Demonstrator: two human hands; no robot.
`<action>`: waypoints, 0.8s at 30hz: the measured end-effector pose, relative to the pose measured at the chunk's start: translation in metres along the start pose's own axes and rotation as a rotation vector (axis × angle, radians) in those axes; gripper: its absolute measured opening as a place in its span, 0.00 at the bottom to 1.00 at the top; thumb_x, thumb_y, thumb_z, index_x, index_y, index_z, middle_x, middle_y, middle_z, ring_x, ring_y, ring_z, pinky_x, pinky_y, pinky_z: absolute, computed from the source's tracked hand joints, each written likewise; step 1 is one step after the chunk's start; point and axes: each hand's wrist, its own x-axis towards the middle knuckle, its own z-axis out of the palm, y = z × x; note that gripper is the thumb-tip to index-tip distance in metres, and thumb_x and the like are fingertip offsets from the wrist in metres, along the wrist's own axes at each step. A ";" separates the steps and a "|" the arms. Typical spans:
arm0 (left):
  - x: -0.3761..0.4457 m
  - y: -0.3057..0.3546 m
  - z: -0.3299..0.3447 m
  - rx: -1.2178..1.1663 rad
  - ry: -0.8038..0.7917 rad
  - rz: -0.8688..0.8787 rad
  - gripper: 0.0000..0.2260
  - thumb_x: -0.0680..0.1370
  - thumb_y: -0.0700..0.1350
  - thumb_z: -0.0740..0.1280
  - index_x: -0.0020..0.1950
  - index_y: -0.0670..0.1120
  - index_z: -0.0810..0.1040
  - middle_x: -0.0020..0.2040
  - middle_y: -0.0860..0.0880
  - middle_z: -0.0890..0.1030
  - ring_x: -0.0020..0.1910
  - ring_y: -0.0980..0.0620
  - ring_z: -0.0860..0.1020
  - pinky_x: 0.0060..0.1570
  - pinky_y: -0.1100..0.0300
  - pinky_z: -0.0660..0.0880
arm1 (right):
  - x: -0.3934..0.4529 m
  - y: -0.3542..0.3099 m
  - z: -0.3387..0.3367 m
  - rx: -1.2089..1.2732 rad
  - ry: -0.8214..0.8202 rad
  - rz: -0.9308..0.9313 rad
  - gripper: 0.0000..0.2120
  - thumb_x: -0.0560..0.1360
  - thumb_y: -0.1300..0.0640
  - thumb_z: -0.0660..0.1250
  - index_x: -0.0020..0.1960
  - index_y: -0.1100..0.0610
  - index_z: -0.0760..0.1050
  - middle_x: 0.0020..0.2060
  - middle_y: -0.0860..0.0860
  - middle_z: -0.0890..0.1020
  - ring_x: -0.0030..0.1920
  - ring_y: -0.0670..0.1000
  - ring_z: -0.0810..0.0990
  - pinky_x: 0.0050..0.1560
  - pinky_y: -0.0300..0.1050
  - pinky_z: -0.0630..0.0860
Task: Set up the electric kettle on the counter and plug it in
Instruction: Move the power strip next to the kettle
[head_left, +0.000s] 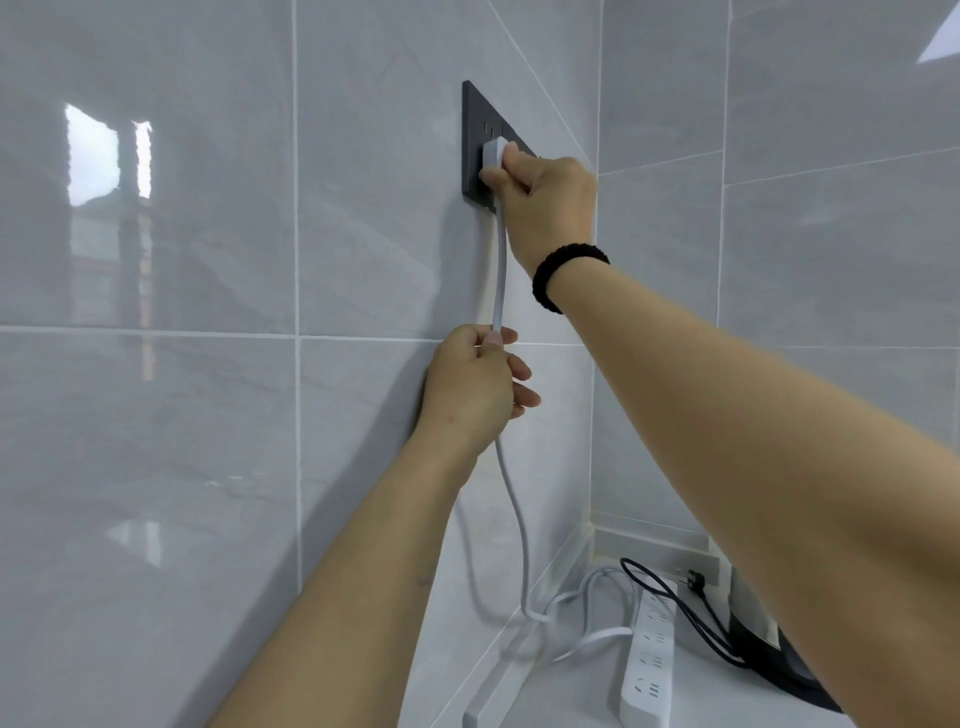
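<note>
My right hand (545, 208) grips a white plug (493, 154) and holds it against the black wall socket panel (475, 135) on the grey tiled wall. Below it, my left hand (472, 389) pinches the plug's white cable (501, 275), which hangs down to the counter and runs to a white power strip (649, 660). The kettle's black base (769, 644) sits at the lower right, mostly hidden behind my right forearm. Its black cord (675, 603) trails across the counter, and its black plug (693, 580) lies loose near the back wall.
The white counter (571, 696) meets two glossy grey tiled walls in a corner at the right. Loops of white cable (576, 608) lie on the counter beside the power strip.
</note>
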 end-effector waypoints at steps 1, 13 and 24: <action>0.000 -0.001 0.001 0.000 0.002 0.005 0.12 0.84 0.42 0.52 0.54 0.45 0.75 0.35 0.51 0.76 0.23 0.58 0.76 0.27 0.66 0.72 | 0.000 -0.002 -0.001 -0.029 -0.009 0.002 0.15 0.76 0.59 0.67 0.31 0.55 0.76 0.25 0.49 0.66 0.33 0.47 0.61 0.38 0.36 0.65; 0.000 -0.004 0.005 0.014 0.046 0.004 0.12 0.83 0.43 0.52 0.55 0.45 0.75 0.35 0.50 0.77 0.23 0.57 0.76 0.31 0.64 0.74 | 0.005 -0.008 0.007 -0.259 -0.006 -0.019 0.22 0.79 0.58 0.61 0.30 0.54 0.56 0.27 0.49 0.60 0.38 0.53 0.61 0.37 0.43 0.61; -0.001 -0.004 0.015 0.003 0.114 -0.032 0.11 0.83 0.42 0.53 0.46 0.46 0.73 0.34 0.49 0.79 0.24 0.54 0.75 0.31 0.61 0.72 | -0.026 -0.016 0.011 -0.395 -0.138 0.025 0.24 0.82 0.52 0.51 0.76 0.58 0.54 0.73 0.53 0.64 0.70 0.55 0.66 0.64 0.52 0.65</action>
